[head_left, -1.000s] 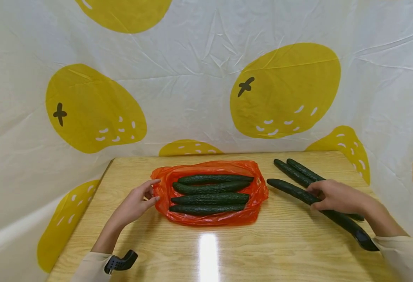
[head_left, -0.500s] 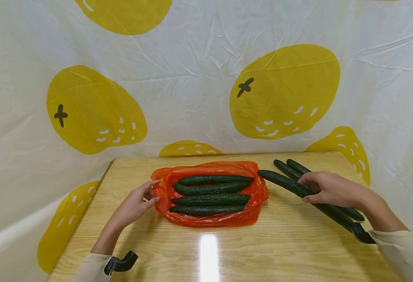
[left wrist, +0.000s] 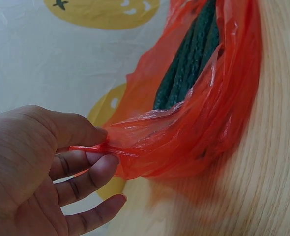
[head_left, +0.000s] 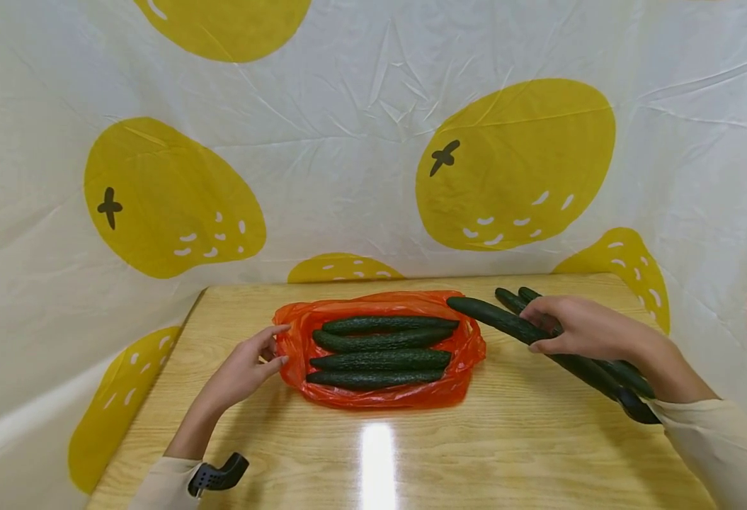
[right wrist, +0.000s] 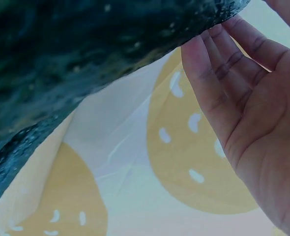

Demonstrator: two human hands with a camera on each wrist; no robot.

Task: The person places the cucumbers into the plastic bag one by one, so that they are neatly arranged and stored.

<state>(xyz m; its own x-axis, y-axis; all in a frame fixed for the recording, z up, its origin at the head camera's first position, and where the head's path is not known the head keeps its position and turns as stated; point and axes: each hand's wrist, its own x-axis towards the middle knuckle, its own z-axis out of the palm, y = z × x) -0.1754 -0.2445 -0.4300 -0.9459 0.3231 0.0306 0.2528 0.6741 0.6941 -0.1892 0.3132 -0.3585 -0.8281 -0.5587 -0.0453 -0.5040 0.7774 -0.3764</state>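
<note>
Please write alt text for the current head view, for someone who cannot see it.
A right hand holds a cucumber, its tip overlapping an open red plastic bag of four cucumbers; the left hand pinches the bag. Two more cucumbers lie on the table.

A creased, whitish sheet (head_left: 341, 188) printed with big mustard-yellow fruit shapes (head_left: 520, 177), two bearing dark crosses (head_left: 445, 156), hangs behind and along both sides of the pale, wood-grained worktop (head_left: 513, 453) before me, where a bright white glare (head_left: 378, 467) shines.
</note>
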